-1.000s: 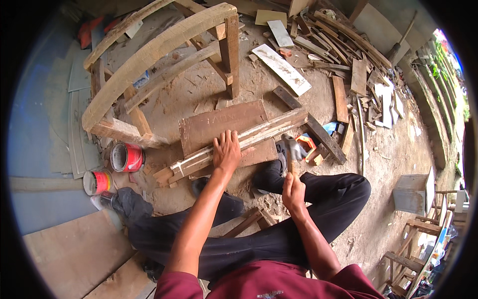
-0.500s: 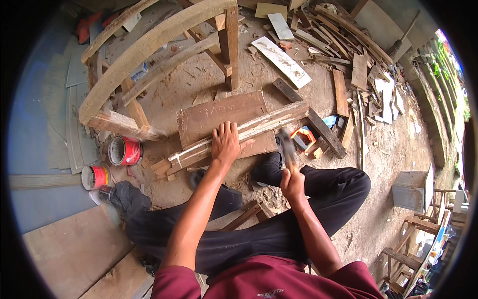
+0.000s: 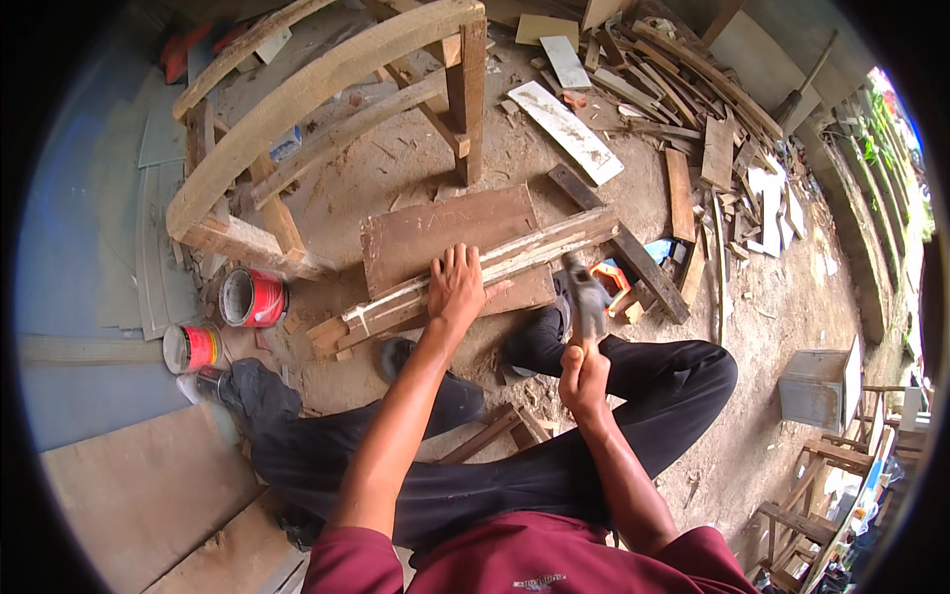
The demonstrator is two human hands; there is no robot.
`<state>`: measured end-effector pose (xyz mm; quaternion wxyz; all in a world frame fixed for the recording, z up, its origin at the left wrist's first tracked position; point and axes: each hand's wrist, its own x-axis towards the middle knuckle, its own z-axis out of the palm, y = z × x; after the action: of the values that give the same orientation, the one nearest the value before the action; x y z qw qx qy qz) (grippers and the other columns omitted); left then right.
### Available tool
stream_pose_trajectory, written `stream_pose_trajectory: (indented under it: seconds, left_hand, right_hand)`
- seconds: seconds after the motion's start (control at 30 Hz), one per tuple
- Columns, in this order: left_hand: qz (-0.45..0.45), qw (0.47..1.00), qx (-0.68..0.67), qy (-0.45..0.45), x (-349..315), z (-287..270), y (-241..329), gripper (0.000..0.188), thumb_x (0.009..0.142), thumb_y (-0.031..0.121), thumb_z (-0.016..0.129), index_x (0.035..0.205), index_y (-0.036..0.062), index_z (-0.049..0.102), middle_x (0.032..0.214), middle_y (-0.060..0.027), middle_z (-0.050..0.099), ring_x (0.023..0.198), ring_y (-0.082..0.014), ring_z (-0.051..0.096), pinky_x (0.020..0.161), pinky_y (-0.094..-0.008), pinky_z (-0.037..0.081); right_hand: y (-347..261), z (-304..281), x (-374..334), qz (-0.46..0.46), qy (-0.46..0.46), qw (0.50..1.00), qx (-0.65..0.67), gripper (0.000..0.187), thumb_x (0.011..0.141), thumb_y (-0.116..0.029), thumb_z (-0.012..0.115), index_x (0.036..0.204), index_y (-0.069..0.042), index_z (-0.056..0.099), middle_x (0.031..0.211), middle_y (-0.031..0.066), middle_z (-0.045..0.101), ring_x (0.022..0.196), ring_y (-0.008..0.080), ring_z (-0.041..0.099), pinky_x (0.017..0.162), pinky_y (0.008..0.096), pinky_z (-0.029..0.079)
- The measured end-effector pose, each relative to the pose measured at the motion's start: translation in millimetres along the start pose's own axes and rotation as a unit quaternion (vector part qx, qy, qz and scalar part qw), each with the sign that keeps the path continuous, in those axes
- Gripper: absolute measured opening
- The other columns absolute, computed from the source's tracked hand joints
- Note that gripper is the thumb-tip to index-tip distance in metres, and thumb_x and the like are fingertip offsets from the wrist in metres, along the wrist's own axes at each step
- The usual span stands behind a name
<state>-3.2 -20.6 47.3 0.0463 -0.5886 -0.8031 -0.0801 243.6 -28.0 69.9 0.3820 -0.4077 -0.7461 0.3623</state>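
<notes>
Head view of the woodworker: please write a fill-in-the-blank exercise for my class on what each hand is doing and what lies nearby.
1. The left hand presses flat on a long wooden ____.
2. The right hand grips a ____ by its handle.
3. The strip lies across a flat brown ____.
4. Beside the left leg stand two red ____.

Missing words: strip; hammer; board; cans
</notes>
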Motion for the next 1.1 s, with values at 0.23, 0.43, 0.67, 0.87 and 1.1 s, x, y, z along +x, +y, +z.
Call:
stream_pose_trajectory:
  seconds: [0.23,0.43,0.67,0.87,1.1]
  left_hand:
    - [0.013,1.0,0.007,0.008,3,0,0,0.08,0.078,0.075,0.058,0.11,0.0021,0.057,0.105,-0.0098,0.054,0.102,-0.0244,0.053,0.089,-0.0408,0.043]
    - [0.008,1.0,-0.005,0.0,2,4,-2,0.084,0.078,0.077,0.056,0.115,0.0013,0.056,0.106,-0.0116,0.055,0.102,-0.0266,0.054,0.089,-0.0414,0.043]
    - [0.006,1.0,-0.002,-0.017,2,0,2,0.082,0.077,0.076,0.059,0.113,0.0022,0.056,0.108,-0.012,0.056,0.104,-0.0276,0.055,0.09,-0.0422,0.044]
    - [0.014,1.0,-0.004,-0.016,-2,4,-1,0.082,0.076,0.076,0.061,0.113,0.003,0.056,0.109,-0.012,0.055,0.106,-0.0281,0.055,0.091,-0.0437,0.044]
    - [0.015,0.999,-0.014,-0.035,5,-5,8,0.082,0.075,0.075,0.064,0.114,0.0027,0.055,0.111,-0.0135,0.055,0.107,-0.0303,0.055,0.093,-0.0446,0.043]
  right_hand:
    - [22,-11,2,0.142,-0.012,0.985,-0.098,0.032,0.103,-0.026,0.047,0.093,0.002,0.056,0.058,0.0211,0.056,0.057,0.045,0.061,0.051,0.046,0.044]
    - [35,-3,-3,0.119,-0.068,0.988,-0.077,0.032,0.102,-0.029,0.047,0.095,0.001,0.055,0.063,0.0243,0.057,0.07,0.0482,0.064,0.055,0.0495,0.048]
    - [17,-15,10,-0.009,0.051,0.999,-0.001,0.04,0.105,-0.035,0.044,0.085,-0.001,0.053,0.059,0.0109,0.052,0.052,0.0297,0.057,0.05,0.0388,0.042]
    - [24,-8,0,0.156,0.023,0.987,-0.041,0.037,0.104,-0.032,0.046,0.09,0.001,0.056,0.063,0.0225,0.059,0.059,0.0439,0.061,0.053,0.0464,0.045]
    - [27,-12,-12,0.227,-0.112,0.958,-0.133,0.042,0.102,-0.037,0.049,0.09,0.002,0.058,0.069,0.0302,0.06,0.073,0.0511,0.062,0.062,0.0546,0.047]
